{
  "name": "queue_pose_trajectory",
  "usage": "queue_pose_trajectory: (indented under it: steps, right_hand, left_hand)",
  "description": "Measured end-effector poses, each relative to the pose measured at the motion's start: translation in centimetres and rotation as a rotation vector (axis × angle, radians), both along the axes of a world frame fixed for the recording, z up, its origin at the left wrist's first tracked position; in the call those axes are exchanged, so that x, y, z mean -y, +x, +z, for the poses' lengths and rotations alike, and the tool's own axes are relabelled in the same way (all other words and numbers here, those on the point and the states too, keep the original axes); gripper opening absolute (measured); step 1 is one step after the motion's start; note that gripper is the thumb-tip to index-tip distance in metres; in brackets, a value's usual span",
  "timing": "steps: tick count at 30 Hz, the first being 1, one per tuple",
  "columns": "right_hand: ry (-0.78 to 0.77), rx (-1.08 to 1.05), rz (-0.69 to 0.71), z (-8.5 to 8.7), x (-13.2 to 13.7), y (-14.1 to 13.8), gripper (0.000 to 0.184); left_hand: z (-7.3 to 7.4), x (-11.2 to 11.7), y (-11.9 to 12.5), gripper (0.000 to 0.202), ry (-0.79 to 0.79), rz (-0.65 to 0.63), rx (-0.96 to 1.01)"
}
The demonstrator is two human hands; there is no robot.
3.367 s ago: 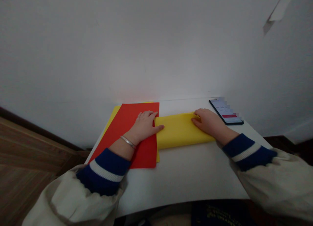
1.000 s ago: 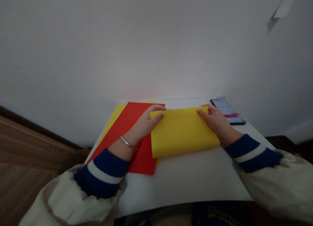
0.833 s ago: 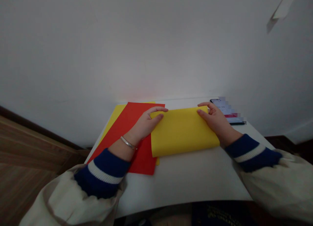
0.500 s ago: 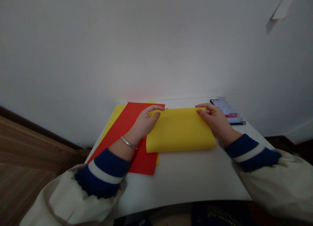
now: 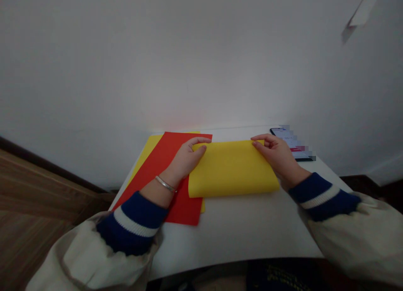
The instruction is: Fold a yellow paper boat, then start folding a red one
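Observation:
A sheet of yellow paper [image 5: 233, 169] is bent over toward me, with a rounded fold along its near side. My left hand [image 5: 190, 157] pinches its far left corner between thumb and fingers. At the far right corner, my right hand [image 5: 273, 150] grips the paper the same way. Beneath my left hand and forearm lies a sheet of red paper [image 5: 157, 169], slanting across the table. More yellow paper [image 5: 146, 150] shows from under the red one at its left and far edges.
The white table [image 5: 245, 228] stands against a pale wall [image 5: 195, 64]. A phone [image 5: 288, 142] with its screen lit lies at the back right, just beyond my right hand. Wooden furniture [image 5: 37, 207] is at the left.
Both hands keep hold of the yellow paper and have barely moved. The paper's far edge sits very slightly lower, and its near right corner has shifted a little outward.

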State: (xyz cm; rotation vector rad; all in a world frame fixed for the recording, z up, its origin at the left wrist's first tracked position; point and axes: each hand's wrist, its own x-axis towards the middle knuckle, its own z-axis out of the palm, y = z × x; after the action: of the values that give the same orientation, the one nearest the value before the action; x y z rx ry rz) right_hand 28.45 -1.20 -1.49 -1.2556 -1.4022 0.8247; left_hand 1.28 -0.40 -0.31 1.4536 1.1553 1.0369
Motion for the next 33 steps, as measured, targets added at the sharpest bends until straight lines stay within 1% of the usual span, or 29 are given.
queue_pose_trajectory:
  steps: [3,6,10,12,14,18,20,22,24,26,28,30,33]
  right_hand:
    - [-0.013,0.025,-0.028,0.0,0.0,0.1,0.027]
    - [-0.042,0.014,-0.042,0.2,0.0,0.0,0.028]
    - [-0.084,-0.063,-0.018,0.1,-0.3,0.1,0.028]
    - [-0.086,-0.061,-0.006,-0.1,-0.6,0.3,0.028]
    - [-0.06,0.034,-0.031,-0.3,-0.9,0.7,0.029]
    - [0.023,0.385,-0.112,-0.3,-1.5,1.2,0.03]
    - [0.055,0.533,-0.098,-0.2,-1.7,1.3,0.027]
    - [0.077,0.635,-0.05,-0.1,-1.9,1.4,0.025]
    - [0.088,0.69,-0.03,0.0,-2.1,1.4,0.024]
    - [0.097,0.713,-0.044,0.0,-2.3,1.4,0.023]
    - [0.106,0.744,-0.052,0.1,-2.5,1.4,0.018]
    - [0.114,0.788,-0.025,0.2,-2.7,1.3,0.013]
    - [0.162,0.862,0.039,0.4,-2.9,1.2,0.019]
  left_hand:
    - [-0.5,-0.4,-0.3,0.032,0.036,0.022,-0.068]
    - [-0.5,-0.5,-0.4,0.03,0.099,0.052,-0.143]
    - [0.3,-0.2,-0.4,0.03,0.172,0.104,-0.272]
    - [0.7,0.0,-0.4,0.029,0.194,0.137,-0.372]
    - [0.9,0.1,-0.6,0.027,0.238,0.171,-0.471]
    - [0.6,0.0,-1.0,0.024,0.323,0.168,-0.578]
    - [0.5,-0.1,-1.2,0.024,0.351,0.148,-0.644]
    - [0.4,0.0,-1.2,0.025,0.372,0.124,-0.728]
    - [0.6,0.1,-1.2,0.026,0.389,0.103,-0.791]
    - [0.7,0.3,-1.1,0.025,0.431,0.077,-0.828]
    - [0.8,0.3,-1.1,0.023,0.509,0.038,-0.873]
    - [0.8,0.2,-1.2,0.024,0.587,0.009,-0.951]
    - [0.5,-0.2,-1.4,0.031,0.643,-0.028,-1.081]
